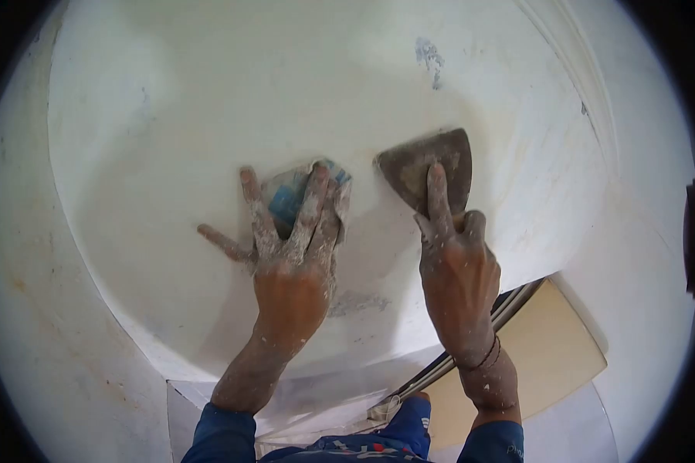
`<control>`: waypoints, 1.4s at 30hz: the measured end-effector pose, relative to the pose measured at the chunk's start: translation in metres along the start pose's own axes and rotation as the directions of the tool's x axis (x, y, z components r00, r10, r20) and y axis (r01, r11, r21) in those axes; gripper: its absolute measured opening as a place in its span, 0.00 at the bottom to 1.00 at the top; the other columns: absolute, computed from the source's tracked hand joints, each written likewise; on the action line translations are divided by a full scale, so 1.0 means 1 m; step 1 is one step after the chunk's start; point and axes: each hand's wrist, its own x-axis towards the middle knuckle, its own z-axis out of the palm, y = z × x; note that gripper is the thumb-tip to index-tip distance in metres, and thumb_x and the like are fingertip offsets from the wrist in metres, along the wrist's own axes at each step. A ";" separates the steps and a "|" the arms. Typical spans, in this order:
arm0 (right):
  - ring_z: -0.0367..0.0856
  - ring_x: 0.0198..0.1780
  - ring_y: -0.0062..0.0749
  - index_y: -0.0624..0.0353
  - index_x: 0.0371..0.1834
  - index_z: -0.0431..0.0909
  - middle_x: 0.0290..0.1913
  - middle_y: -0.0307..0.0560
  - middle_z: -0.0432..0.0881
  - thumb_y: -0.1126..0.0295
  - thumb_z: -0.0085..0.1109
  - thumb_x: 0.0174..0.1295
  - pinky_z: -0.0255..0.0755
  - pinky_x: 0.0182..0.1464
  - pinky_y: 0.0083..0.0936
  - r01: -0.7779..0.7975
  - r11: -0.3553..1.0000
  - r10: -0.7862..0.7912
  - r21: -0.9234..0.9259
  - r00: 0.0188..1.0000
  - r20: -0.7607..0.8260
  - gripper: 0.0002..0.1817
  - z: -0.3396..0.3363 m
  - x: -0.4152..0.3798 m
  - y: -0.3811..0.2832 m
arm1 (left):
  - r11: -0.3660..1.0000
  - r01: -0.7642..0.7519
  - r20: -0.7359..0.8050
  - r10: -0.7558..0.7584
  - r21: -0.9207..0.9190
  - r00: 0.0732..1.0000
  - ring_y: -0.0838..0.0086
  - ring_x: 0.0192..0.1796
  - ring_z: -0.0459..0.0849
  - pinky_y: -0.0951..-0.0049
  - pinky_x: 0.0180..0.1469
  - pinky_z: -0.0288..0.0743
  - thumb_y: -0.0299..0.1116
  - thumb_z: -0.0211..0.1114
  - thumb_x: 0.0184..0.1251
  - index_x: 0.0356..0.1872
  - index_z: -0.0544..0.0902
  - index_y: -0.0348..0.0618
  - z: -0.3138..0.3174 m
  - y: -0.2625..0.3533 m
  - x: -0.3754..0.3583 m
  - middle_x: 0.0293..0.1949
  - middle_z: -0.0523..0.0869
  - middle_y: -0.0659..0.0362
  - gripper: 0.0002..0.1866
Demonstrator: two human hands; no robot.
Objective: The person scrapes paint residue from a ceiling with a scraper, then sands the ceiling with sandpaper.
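My left hand (289, 255) lies against a white plastered surface (208, 116) with its fingers spread. Under and between the fingers is a crumpled white sheet with blue print (286, 202), held at the hand's right side; the thumb is hidden. My right hand (459, 270) grips a putty knife (432, 166), its forefinger stretched along the broad grey blade. The blade's left corner is right at the surface. White dust coats both hands.
Grey worn patches (430, 60) mark the surface above the putty knife. A raised moulding (579, 69) curves down the right side. Below right is a cream-coloured panel (548, 347) beside dark and silver edging. A dark object (693, 239) stands at the far right.
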 end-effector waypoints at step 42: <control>0.77 0.22 0.35 0.41 0.70 0.55 0.29 0.49 0.71 0.71 0.57 0.59 0.76 0.23 0.32 -0.057 0.997 0.055 0.060 0.998 0.027 0.35 -0.007 0.004 -0.005 | 0.902 -0.157 -0.096 0.212 0.401 0.973 0.39 0.70 0.47 0.22 0.55 0.18 0.27 0.59 0.56 0.58 0.75 0.49 -0.004 -0.001 0.020 0.67 0.65 0.70 0.24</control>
